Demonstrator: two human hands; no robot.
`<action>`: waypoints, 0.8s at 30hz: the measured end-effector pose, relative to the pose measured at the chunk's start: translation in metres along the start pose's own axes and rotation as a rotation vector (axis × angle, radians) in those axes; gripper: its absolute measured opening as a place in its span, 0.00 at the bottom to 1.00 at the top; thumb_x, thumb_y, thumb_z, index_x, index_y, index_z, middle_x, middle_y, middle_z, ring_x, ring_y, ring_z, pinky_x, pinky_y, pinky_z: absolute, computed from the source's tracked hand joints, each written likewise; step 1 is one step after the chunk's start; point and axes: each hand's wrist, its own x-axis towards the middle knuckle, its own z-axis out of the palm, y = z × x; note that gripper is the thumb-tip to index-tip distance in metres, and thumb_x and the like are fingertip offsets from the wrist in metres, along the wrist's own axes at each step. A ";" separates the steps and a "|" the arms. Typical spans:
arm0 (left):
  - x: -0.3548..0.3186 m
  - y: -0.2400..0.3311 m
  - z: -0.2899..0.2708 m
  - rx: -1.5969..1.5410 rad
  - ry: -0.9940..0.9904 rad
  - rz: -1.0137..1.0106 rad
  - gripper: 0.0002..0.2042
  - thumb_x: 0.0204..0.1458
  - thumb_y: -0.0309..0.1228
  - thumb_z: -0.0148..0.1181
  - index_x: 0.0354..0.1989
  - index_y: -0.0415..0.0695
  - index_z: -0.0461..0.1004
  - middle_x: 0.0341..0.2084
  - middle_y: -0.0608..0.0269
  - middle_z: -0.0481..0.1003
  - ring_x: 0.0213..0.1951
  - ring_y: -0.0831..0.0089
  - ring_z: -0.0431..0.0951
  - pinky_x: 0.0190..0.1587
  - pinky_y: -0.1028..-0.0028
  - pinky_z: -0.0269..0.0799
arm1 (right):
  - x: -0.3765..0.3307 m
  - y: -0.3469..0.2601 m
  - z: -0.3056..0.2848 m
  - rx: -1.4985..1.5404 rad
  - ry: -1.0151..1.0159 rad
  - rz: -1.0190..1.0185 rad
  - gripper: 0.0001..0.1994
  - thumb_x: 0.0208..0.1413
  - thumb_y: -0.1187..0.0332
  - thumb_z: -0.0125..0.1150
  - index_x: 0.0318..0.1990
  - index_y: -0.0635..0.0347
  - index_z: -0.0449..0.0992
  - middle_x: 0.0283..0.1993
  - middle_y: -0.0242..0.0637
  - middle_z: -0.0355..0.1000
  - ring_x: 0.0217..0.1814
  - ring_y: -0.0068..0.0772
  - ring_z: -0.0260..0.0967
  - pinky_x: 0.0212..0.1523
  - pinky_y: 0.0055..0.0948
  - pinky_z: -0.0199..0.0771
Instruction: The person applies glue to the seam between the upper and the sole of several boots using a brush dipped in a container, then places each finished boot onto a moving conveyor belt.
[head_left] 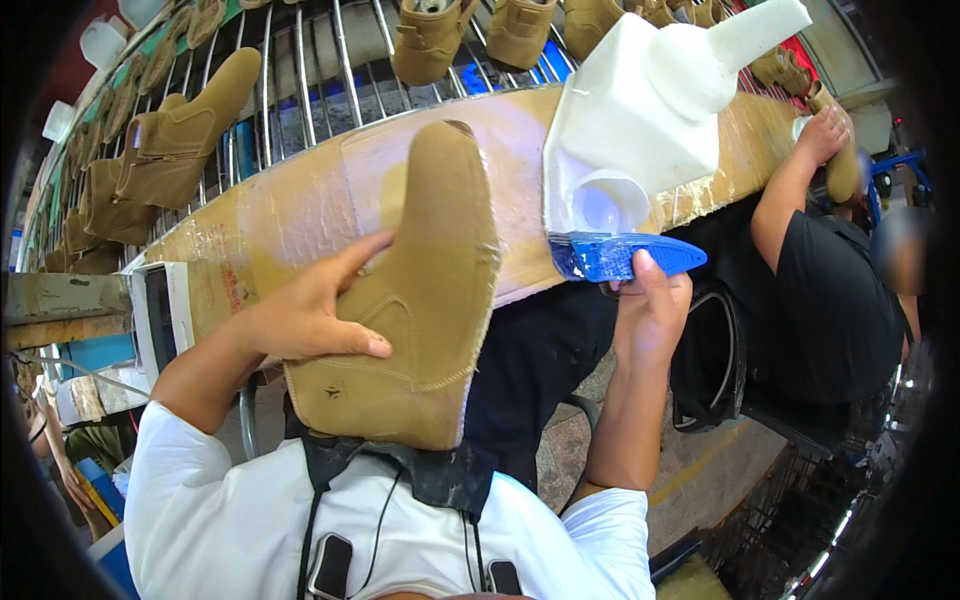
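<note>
A tan boot upper (435,290) lies on its side before me, its toe pointing away and its shaft close to my chest. My left hand (325,300) is closed round the shaft's left edge, with the thumb pressed on the stitched side. In my right hand (652,300) is a blue-handled brush (630,257), pinched between thumb and fingers; its working end touches or nearly touches the mouth of a white plastic container (640,130). That container stands on the bench with a round opening (608,205) facing me and a long spout at its far right.
A cardboard-covered bench (290,215) curves across in front. Beyond it, metal rack bars (345,65) carry several tan boots (190,135). At the right, a co-worker in black (830,310) sits handling another boot (845,165). A black chair (710,360) stands between us.
</note>
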 end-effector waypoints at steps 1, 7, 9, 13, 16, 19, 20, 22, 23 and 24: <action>0.002 0.001 0.003 0.014 -0.034 0.009 0.50 0.39 0.29 0.72 0.67 0.34 0.41 0.58 0.48 0.61 0.59 0.65 0.63 0.60 0.68 0.59 | -0.003 -0.006 0.010 0.207 -0.050 0.072 0.08 0.52 0.71 0.59 0.35 0.66 0.72 0.31 0.37 0.72 0.29 0.24 0.67 0.30 0.22 0.66; -0.005 0.004 0.011 0.138 -0.103 0.048 0.50 0.40 0.32 0.73 0.67 0.37 0.42 0.57 0.49 0.64 0.56 0.65 0.67 0.58 0.68 0.61 | 0.014 -0.023 0.062 0.218 -0.110 -0.006 0.07 0.52 0.71 0.59 0.36 0.65 0.72 0.31 0.36 0.72 0.28 0.24 0.67 0.30 0.23 0.66; -0.005 0.004 0.011 0.180 -0.114 0.081 0.50 0.39 0.33 0.73 0.67 0.37 0.43 0.56 0.49 0.65 0.55 0.65 0.69 0.57 0.68 0.63 | 0.020 -0.024 0.065 0.157 -0.121 -0.092 0.08 0.52 0.72 0.59 0.37 0.66 0.72 0.31 0.37 0.72 0.28 0.24 0.68 0.30 0.23 0.66; -0.007 0.004 0.010 0.198 -0.117 0.121 0.50 0.39 0.33 0.73 0.67 0.38 0.43 0.55 0.49 0.66 0.52 0.66 0.70 0.55 0.68 0.65 | 0.012 -0.035 0.072 0.084 -0.125 -0.162 0.10 0.51 0.72 0.59 0.39 0.68 0.72 0.33 0.38 0.72 0.30 0.26 0.68 0.32 0.24 0.67; -0.010 0.007 0.010 0.145 -0.091 0.106 0.50 0.39 0.33 0.73 0.67 0.38 0.44 0.54 0.50 0.66 0.52 0.66 0.71 0.55 0.69 0.65 | -0.005 -0.038 0.070 0.088 -0.075 -0.188 0.10 0.48 0.75 0.60 0.37 0.71 0.72 0.33 0.40 0.71 0.32 0.26 0.67 0.35 0.25 0.67; -0.009 0.008 0.009 0.095 -0.076 0.109 0.50 0.39 0.33 0.74 0.67 0.38 0.43 0.54 0.52 0.66 0.52 0.67 0.70 0.55 0.69 0.65 | -0.024 -0.039 0.068 0.088 -0.009 -0.247 0.12 0.46 0.74 0.62 0.38 0.71 0.72 0.36 0.39 0.70 0.35 0.24 0.67 0.40 0.23 0.67; -0.009 0.008 0.008 0.079 -0.076 0.113 0.50 0.39 0.33 0.74 0.67 0.37 0.43 0.54 0.52 0.66 0.53 0.67 0.70 0.55 0.69 0.65 | -0.028 -0.040 0.063 0.079 -0.084 -0.262 0.13 0.45 0.74 0.62 0.38 0.72 0.72 0.36 0.39 0.70 0.35 0.24 0.67 0.40 0.22 0.67; -0.007 0.009 0.009 0.031 -0.069 0.150 0.50 0.39 0.33 0.74 0.67 0.37 0.43 0.55 0.53 0.65 0.54 0.67 0.69 0.56 0.69 0.65 | -0.038 -0.038 0.054 -0.035 -0.138 -0.313 0.15 0.47 0.70 0.57 0.40 0.73 0.69 0.39 0.47 0.67 0.40 0.33 0.65 0.45 0.29 0.66; -0.006 0.010 0.009 0.006 -0.065 0.167 0.50 0.39 0.33 0.74 0.67 0.36 0.43 0.55 0.53 0.65 0.54 0.67 0.69 0.56 0.69 0.65 | -0.043 -0.039 0.054 -0.073 -0.134 -0.326 0.15 0.46 0.68 0.58 0.38 0.73 0.70 0.38 0.46 0.67 0.39 0.33 0.64 0.43 0.28 0.66; -0.005 0.010 0.010 -0.015 -0.063 0.170 0.50 0.38 0.32 0.74 0.67 0.36 0.43 0.55 0.53 0.65 0.54 0.67 0.69 0.56 0.69 0.65 | -0.047 -0.040 0.055 -0.117 -0.125 -0.349 0.15 0.46 0.66 0.58 0.36 0.72 0.70 0.36 0.45 0.67 0.38 0.32 0.64 0.41 0.28 0.65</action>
